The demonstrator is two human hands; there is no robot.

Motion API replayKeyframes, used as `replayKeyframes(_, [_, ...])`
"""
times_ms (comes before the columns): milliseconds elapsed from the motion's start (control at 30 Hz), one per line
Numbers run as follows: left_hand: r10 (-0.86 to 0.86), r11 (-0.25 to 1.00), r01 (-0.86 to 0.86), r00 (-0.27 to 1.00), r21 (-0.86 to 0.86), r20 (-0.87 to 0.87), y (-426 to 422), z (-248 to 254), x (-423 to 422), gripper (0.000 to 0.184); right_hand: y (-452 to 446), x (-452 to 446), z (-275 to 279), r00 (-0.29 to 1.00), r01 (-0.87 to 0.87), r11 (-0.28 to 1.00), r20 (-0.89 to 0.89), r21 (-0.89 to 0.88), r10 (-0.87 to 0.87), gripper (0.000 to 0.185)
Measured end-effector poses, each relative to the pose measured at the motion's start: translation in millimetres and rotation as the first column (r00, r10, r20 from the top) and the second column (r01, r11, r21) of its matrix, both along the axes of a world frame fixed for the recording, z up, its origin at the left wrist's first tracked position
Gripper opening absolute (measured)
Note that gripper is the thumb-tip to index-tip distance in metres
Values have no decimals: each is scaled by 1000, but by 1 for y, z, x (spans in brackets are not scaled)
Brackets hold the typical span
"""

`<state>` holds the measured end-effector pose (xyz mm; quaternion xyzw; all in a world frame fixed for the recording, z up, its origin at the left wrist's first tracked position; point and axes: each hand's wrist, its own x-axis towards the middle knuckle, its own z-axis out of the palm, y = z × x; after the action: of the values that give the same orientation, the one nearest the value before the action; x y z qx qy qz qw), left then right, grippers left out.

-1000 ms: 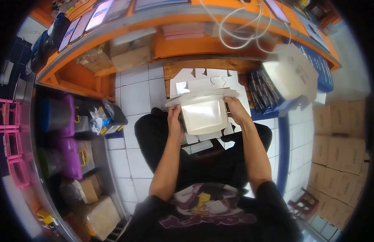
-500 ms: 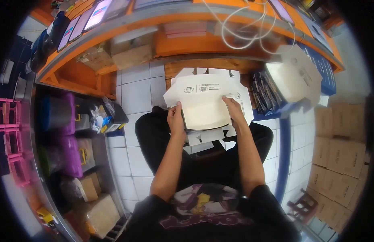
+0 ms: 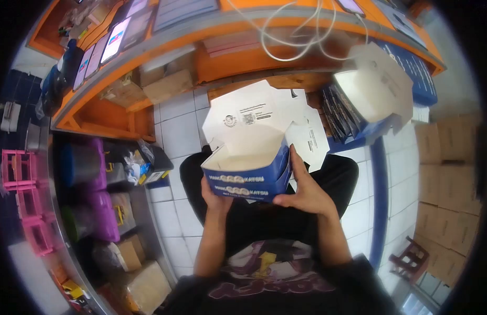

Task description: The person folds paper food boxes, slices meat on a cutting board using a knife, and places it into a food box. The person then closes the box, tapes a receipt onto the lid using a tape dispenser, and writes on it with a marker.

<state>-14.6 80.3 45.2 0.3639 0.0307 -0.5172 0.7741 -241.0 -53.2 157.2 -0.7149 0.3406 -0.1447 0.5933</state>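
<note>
Blue cardboard boxes (image 3: 248, 184) appear nested. Left hand (image 3: 216, 199) grips one end, right hand (image 3: 305, 193) the other, apparently steadying both.

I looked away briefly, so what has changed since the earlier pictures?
The held box moved left and toward the body, its blue printed front now showing. The left hand shifted to its lower left corner, the right hand lower along its right side; both still hold it. The other open box stayed at the right.
</note>
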Motion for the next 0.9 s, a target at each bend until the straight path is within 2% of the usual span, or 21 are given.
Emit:
replayKeyframes(33, [22,1000,-22,998,-10,53,6,2,-2,65,8,2,9,1000,4,999,-2,38,-4,138])
replayKeyframes(67, [1,996,5,998,-89,70,12,1,0,64,17,3,10,1000,-9,994,-1,-111,9,140])
replayKeyframes(100, [-16,986,31,996,-166,87,16,3,5,63,22,5,15,1000,0,994,6,-110,0,140])
replayKeyframes(133, [-23,986,38,995,-165,93,19,5,10,63,27,8,24,1000,26,996,10,-86,-25,139])
replayKeyframes(167, [-36,999,43,981,-34,189,22,8,15,61,31,9,29,999,51,997,15,-62,-50,138])
replayKeyframes(200, [-59,995,33,957,95,283,21,14,22,60,34,10,29,995,99,976,36,-191,-94,133])
replayKeyframes(233, [-66,995,40,954,93,293,18,27,28,60,36,7,30,994,108,975,46,-193,-101,133])
replayKeyframes(300, [-184,858,-190,752,476,633,17,62,38,51,40,2,33,992,94,905,-40,-415,-122,127])
replayKeyframes(333, [-242,862,-225,604,454,759,18,86,37,49,41,1,30,992,100,907,-34,-410,-125,127])
replayKeyframes(367, [-246,859,-229,600,458,761,15,111,29,49,42,0,28,993,72,872,-44,-485,-106,124])
replayKeyframes(400, [-355,904,-32,503,427,788,9,135,13,46,44,0,26,995,36,831,-59,-556,-83,120])
replayKeyframes(433, [-434,901,167,388,401,813,4,151,-1,44,45,0,28,996,26,834,-56,-552,-69,120])
replayKeyframes(467, [-430,902,153,392,403,813,-1,160,-11,44,46,0,30,998,-8,805,-60,-593,-35,117])
replayKeyframes(533, [-529,832,327,218,449,820,-11,173,-28,40,47,0,34,998,-40,768,-59,-640,2,114])
replayKeyframes(567, [-525,833,327,217,445,823,-14,179,-33,40,48,-2,36,998,-42,755,-65,-654,-1,112])
replayKeyframes(633, [-597,785,273,90,556,797,-19,186,-43,40,48,-10,35,997,-35,743,-77,-668,-22,109])
replayKeyframes(767, [-578,789,262,10,555,816,-19,180,-51,38,52,-20,22,999,-25,710,-47,-704,-12,105])
replayKeyframes(833, [-677,693,265,-81,671,731,-20,188,-52,38,56,-20,20,1000,-2,707,-14,-707,-12,103])
replayKeyframes(867, [-679,691,264,-82,673,729,-19,184,-53,38,58,-19,20,1000,16,723,-3,-691,-25,101])
replayKeyframes(900, [-621,749,274,-28,603,784,-19,178,-55,38,59,-17,20,999,34,738,9,-674,-38,98])
